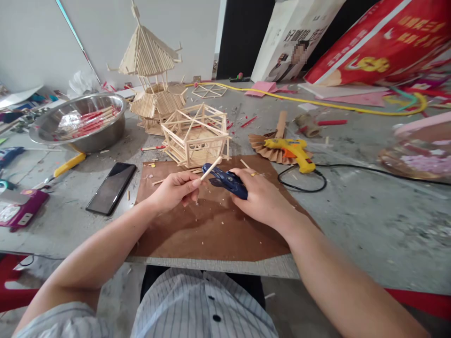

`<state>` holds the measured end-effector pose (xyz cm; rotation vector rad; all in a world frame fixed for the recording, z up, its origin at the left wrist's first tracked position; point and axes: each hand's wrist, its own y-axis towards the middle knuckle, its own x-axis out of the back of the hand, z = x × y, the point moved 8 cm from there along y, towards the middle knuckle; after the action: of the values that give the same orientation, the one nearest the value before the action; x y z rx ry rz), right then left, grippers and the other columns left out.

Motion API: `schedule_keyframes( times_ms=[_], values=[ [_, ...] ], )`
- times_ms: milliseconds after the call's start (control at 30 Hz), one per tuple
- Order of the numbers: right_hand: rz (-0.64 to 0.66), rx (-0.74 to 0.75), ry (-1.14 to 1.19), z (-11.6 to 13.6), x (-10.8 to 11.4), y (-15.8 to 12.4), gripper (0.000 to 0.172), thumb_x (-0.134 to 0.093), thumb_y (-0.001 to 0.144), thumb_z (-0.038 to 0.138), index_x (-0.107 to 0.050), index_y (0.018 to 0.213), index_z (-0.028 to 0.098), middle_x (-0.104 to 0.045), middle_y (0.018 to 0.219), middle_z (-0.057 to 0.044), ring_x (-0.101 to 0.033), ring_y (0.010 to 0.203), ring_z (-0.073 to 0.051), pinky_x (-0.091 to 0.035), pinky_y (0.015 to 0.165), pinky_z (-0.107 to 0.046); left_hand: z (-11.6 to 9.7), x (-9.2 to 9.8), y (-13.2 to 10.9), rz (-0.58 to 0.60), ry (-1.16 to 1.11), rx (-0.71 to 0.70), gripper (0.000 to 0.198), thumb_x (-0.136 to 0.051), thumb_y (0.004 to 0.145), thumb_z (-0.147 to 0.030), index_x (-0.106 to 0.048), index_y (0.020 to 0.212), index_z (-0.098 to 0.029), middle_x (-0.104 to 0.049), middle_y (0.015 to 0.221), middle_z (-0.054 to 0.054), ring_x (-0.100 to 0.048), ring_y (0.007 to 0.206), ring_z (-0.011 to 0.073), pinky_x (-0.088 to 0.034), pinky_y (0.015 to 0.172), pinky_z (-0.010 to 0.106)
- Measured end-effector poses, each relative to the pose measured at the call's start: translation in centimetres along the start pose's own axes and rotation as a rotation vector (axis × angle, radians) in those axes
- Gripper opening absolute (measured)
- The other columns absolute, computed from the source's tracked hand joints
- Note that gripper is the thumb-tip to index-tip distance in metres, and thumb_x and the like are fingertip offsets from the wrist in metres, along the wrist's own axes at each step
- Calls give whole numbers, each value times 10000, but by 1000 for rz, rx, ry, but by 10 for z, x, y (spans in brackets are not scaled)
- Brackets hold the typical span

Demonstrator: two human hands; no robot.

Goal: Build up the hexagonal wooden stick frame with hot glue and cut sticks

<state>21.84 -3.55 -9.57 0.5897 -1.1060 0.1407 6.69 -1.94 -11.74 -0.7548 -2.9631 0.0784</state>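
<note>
My left hand (175, 190) pinches a thin wooden stick (212, 170) between thumb and fingers. The stick slants up to the right, its far end close to the head of a dark blue hand cutter (230, 183). Around that cutter, my right hand (263, 195) is closed; I cannot tell whether its jaws touch the stick. Both hands are above a brown sheet (225, 230) scattered with small wood bits. Just beyond them stands a six-sided stick frame (195, 136). A tiered stick pagoda model (151, 51) rises behind it.
A metal bowl (118, 124) holds red-and-wood sticks at left. A black phone (112, 188) and yellow-handled scissors (68, 165) lie nearby. To the right, a yellow glue gun (296, 152) trails a black cord (373, 170). Yellow cable (317, 101) crosses the back.
</note>
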Motion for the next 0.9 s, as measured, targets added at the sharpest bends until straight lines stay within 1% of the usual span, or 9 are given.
schedule_keyframes(
  times_ms=[133, 233, 400, 533, 733, 900],
  values=[
    [1, 25, 27, 5, 0, -1, 402, -516, 694, 164, -454, 1091, 170, -588, 1008, -110, -557, 930, -262, -438, 782, -373, 6, -12, -1, 93, 56, 28, 335, -513, 786, -442, -584, 817, -116, -512, 506, -43, -403, 348, 22, -290, 352, 147],
    [14, 39, 45, 8, 0, -1, 379, -516, 699, 164, -459, 1074, 179, -593, 993, -102, -562, 907, -254, -436, 763, -360, 6, -19, -1, 122, 34, 20, 341, -495, 795, -449, -575, 810, -118, -501, 503, -49, -398, 349, 20, -288, 361, 150],
    [12, 69, 52, 10, 0, -2, 367, -523, 711, 178, -460, 1073, 189, -601, 974, -93, -570, 887, -239, -433, 747, -343, 1, -23, -3, 127, -27, -15, 316, -484, 808, -433, -562, 802, -127, -475, 479, -59, -384, 345, 20, -269, 359, 150],
    [4, 72, 40, 10, 0, -3, 361, -522, 720, 193, -469, 1077, 181, -610, 960, -92, -577, 868, -237, -435, 734, -340, 3, -24, -5, 114, -56, 28, 315, -479, 811, -432, -557, 814, -127, -448, 450, -66, -354, 334, 20, -239, 355, 152],
    [27, 43, 36, 7, -2, -4, 356, -527, 708, 199, -489, 1062, 187, -627, 943, -84, -585, 863, -247, -437, 728, -351, 4, -26, -7, 118, -95, 50, 325, -478, 806, -446, -552, 821, -130, -438, 434, -69, -343, 320, 24, -213, 349, 158],
    [45, 38, 48, 7, -2, -3, 352, -526, 697, 188, -497, 1048, 186, -627, 945, -87, -586, 868, -249, -435, 725, -350, 6, -27, -8, 110, -136, 79, 315, -485, 802, -442, -552, 829, -135, -427, 432, -71, -334, 316, 24, -211, 339, 154]
  ],
)
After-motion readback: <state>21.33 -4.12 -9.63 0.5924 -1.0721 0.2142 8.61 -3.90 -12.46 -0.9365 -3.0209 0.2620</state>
